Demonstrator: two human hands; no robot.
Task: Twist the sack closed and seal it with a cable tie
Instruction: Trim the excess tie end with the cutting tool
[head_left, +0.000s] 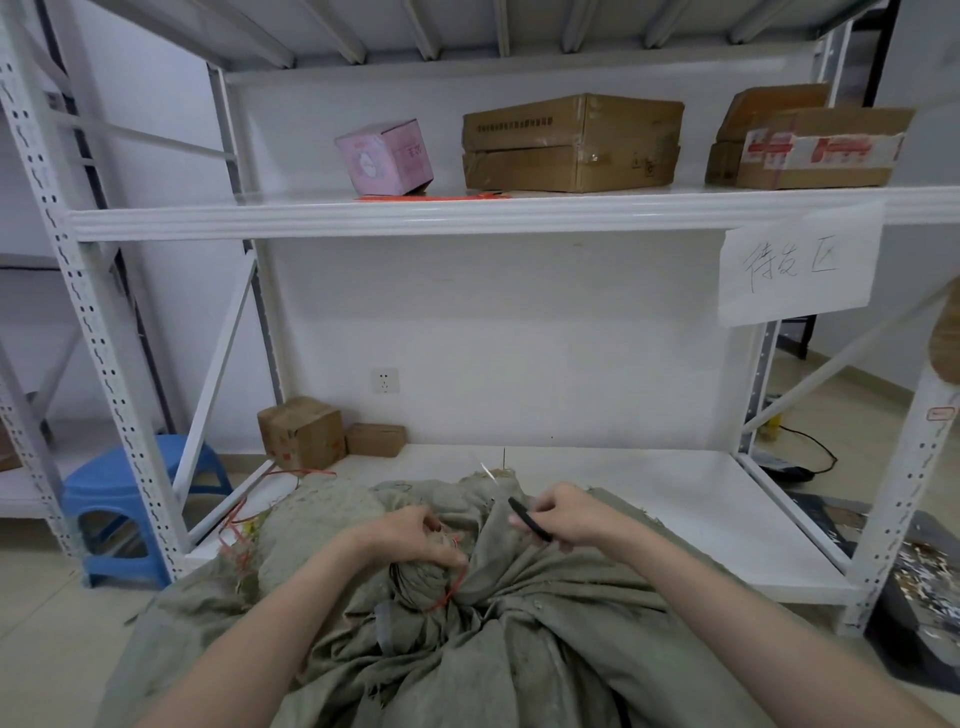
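A grey-green woven sack fills the lower middle of the head view, its mouth gathered into a twisted neck. My left hand grips that twisted neck from above. A thin red cable tie loops around the base of the neck. My right hand, just right of the neck, holds a black-handled tool that looks like scissors, its pale tip pointing up and away over the sack.
A white metal rack stands right ahead, its low shelf behind the sack. Cardboard boxes and a pink box sit on the upper shelf. A blue stool stands at left. Loose red ties trail left of the sack.
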